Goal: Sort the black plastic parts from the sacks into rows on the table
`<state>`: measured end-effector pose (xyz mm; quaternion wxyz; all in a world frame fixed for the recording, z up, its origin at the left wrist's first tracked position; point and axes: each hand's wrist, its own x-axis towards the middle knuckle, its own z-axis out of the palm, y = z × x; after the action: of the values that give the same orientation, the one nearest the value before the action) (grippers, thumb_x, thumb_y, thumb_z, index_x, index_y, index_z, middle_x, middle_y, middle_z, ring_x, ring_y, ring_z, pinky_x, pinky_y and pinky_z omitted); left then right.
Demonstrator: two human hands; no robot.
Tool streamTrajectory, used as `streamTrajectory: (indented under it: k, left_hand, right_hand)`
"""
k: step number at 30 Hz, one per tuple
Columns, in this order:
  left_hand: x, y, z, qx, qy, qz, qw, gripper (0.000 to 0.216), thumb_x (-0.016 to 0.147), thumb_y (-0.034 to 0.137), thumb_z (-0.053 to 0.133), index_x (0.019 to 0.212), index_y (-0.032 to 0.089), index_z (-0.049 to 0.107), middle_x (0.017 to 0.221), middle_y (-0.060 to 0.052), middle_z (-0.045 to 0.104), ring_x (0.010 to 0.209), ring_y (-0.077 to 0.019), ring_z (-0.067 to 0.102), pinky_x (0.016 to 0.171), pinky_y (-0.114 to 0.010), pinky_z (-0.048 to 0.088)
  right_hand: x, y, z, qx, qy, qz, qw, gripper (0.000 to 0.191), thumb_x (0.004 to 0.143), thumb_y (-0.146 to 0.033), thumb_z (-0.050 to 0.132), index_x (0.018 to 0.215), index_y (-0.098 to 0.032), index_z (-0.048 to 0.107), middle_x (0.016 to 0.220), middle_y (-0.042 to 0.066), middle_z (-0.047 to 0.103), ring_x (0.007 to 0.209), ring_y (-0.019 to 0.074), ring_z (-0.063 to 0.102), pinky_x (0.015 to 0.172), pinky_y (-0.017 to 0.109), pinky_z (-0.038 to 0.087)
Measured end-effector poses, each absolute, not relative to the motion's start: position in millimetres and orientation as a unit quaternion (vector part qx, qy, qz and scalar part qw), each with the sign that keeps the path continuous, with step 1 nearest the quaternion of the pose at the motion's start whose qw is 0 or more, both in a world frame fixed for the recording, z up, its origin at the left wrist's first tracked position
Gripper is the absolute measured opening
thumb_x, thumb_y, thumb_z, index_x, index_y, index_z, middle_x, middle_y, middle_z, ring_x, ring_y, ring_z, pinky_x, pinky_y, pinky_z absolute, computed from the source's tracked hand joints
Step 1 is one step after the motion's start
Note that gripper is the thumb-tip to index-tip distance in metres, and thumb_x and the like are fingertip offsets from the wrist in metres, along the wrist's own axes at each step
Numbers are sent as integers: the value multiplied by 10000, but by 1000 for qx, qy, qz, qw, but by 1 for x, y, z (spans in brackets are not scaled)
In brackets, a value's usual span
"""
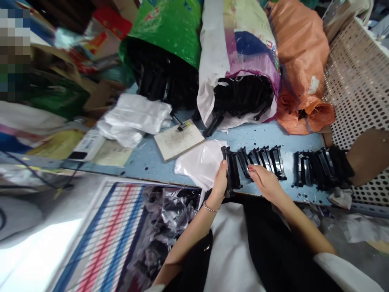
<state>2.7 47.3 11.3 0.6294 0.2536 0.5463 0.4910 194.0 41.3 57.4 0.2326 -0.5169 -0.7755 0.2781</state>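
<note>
My left hand (221,178) is closed around long black plastic parts (233,174), held upright at the table's front edge. My right hand (267,182) has its fingers bent and pressed together beside another black part (243,161). Whether anything is pinched in those fingertips is hard to see. To the right of that part, a row of similar black parts (266,158) lies side by side, partly behind my right hand. A further group of black parts (316,167) lies more to the right. A clear plastic bag (202,162) lies flat just left of my left hand.
Behind stand a green sack (170,28) and a white-purple sack (237,48), both holding black parts, and an orange sack (300,61). Stacked plastic bags (136,115) and a pale board (179,142) lie left. A perforated crate (358,81) borders the right; a striped bag (106,243) sits below.
</note>
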Motion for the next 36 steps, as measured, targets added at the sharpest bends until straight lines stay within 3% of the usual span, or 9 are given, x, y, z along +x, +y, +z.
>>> streamTrajectory:
  k: [3,8,12,17,19,21,25,30,36]
  left_hand:
    - [3,43,16,211,540,488,652,632,862,719,511,1121,162,660,773,-36,685,665,-186,651,609,-306,546]
    - [21,30,4,251,549,586,541,604,937,610,503,1434,284,399,1208,-60,641,1102,-199,630,949,-329,520]
    - [-10,28,-13,405,548,543,491,501,984,505,448,1415,250,426,1287,-99,585,1245,-221,549,1109,-395,406]
    - [-82,37,-51,481,696,498,190,391,883,271,557,1242,158,449,1250,-162,498,1239,-291,488,1123,-509,356]
    - [-95,37,-63,532,712,435,142,418,821,222,620,1193,132,452,1225,-185,496,1239,-336,479,1107,-561,353]
    - [-99,36,-68,581,708,384,119,408,799,201,656,1155,120,471,1208,-203,507,1232,-366,482,1086,-587,362]
    - [-91,39,-57,634,684,347,100,265,833,137,620,1088,152,550,1161,-172,549,1200,-333,513,1051,-545,411]
    - [-77,70,-44,656,656,332,171,58,845,142,627,895,169,639,1004,-119,618,1053,-279,573,999,-486,457]
    - [-98,94,-49,634,636,337,281,172,827,100,588,694,187,654,801,-39,660,829,-183,630,813,-327,514]
  right_hand:
    - [187,36,57,-510,-771,305,228,330,994,-406,468,1267,-270,593,1083,100,716,913,252,709,797,403,565]
    - [169,22,32,-502,-716,426,230,581,833,-431,700,1370,-287,528,1217,110,683,930,280,704,773,426,570]
    - [164,29,17,-520,-566,579,271,434,790,-419,719,1185,-263,633,1036,64,726,864,255,702,808,434,563]
    - [106,68,14,-383,-371,756,380,376,768,-536,701,997,-243,642,978,59,737,956,261,704,916,451,547]
    - [68,91,10,-348,-370,782,361,410,775,-598,654,929,-219,641,954,77,736,985,276,698,931,461,542]
    - [40,113,4,-415,-427,715,366,408,766,-598,654,892,-210,639,934,73,732,1005,267,679,940,437,533]
    - [45,138,-2,-521,-468,546,460,402,734,-520,719,987,-214,661,1001,48,730,1070,237,641,963,379,502]
    - [97,122,1,-429,-353,674,487,346,748,-527,759,855,-202,709,876,32,750,924,219,703,878,360,535]
    - [113,105,1,-380,-241,766,459,352,730,-482,826,901,-189,732,926,57,775,940,238,732,890,386,582]
